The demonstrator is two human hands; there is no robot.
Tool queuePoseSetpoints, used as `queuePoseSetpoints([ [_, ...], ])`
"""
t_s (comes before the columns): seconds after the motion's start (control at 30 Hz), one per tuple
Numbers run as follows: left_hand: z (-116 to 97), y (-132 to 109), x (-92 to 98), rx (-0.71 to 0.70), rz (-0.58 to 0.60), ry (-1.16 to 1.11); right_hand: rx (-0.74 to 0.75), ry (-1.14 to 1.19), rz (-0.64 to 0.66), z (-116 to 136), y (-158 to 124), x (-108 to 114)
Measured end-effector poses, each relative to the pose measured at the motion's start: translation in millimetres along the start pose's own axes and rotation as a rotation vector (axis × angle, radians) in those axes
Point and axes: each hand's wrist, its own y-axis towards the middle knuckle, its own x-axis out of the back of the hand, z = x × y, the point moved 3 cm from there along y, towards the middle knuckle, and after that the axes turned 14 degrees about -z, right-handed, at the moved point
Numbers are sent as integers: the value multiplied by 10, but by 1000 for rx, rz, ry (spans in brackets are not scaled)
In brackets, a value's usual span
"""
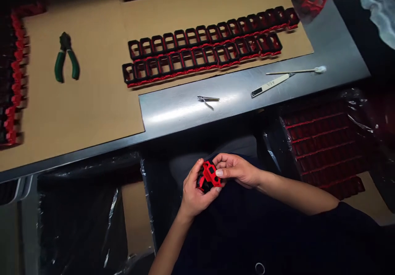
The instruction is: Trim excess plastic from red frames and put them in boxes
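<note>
Over my lap, below the table's front edge, my left hand is wrapped round a red and black plastic frame part with cut-out openings. My right hand pinches the same part from the right, its thumb on the red face. Part of the piece's black side is hidden by the left fingers. Nearest on the table lies a small nail clipper, its lever swung out. To its right rest a pale flat-handled tool with lettering and a cotton-tipped stick.
Two long rows of red-black frame parts stand on the cardboard sheet, with green-handled pliers at left. More parts line the left and far edges. A plastic-lined box of parts stands right; another lined box stands left.
</note>
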Motion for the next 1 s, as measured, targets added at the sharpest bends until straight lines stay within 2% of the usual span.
queuePoseSetpoints([
  [0.17, 48, 221, -144, -67, 104, 27, 0, 125, -20, 81, -23, 129],
  [0.3, -32, 446, -349, -129, 232, -7, 95, 194, -93, 142, -101, 298],
  [0.4, -88, 537, -467, -73, 359, -76, 191, 201, -188, 181, -186, 458],
  [0.47, -81, 558, -511, 2, 431, -116, 253, 182, -269, 234, -268, 647],
  [0.53, -28, 567, -528, 66, 467, -118, 318, 69, -459, 317, -428, 984],
  [0.6, 70, 574, -535, 148, 489, -75, 358, -112, -773, 413, -747, 1471],
  [0.7, 246, 597, -530, 316, 500, 12, 363, -232, -1196, 485, -1502, 2249],
  [0.77, 328, 622, -534, 395, 520, 20, 342, -283, -1451, 451, -2038, 2674],
  [0.87, 378, 674, -555, 445, 530, 36, 245, -354, -1703, 309, -2572, 3090],
  [0.93, 366, 703, -576, 445, 538, 46, 168, -399, -1809, 209, -2698, 3260],
  [1.0, 336, 723, -590, 436, 540, 46, 104, -440, -1875, 138, -2690, 3384],
])
